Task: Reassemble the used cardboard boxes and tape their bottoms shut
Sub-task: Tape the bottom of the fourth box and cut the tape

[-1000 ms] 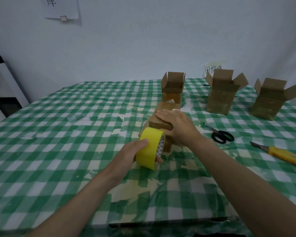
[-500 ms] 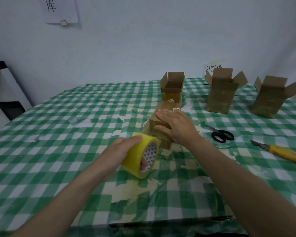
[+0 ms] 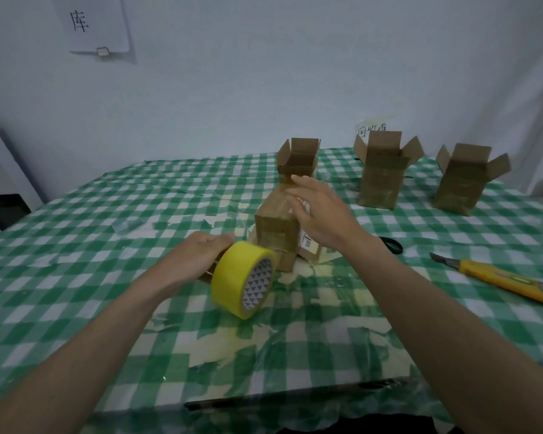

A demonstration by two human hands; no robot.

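Head view: left hand [image 3: 198, 256] grips the tape roll [image 3: 243, 283]; right hand [image 3: 322, 214], fingers straight, should press the box [image 3: 276, 223] flaps flat while taping.

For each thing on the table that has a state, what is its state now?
tape roll: held by left hand.
box in front: upside down, right hand open at it.
three boxes behind: upright, top flaps open.
utility knife: lying flat, blade out.
scissors: lying flat, mostly hidden.
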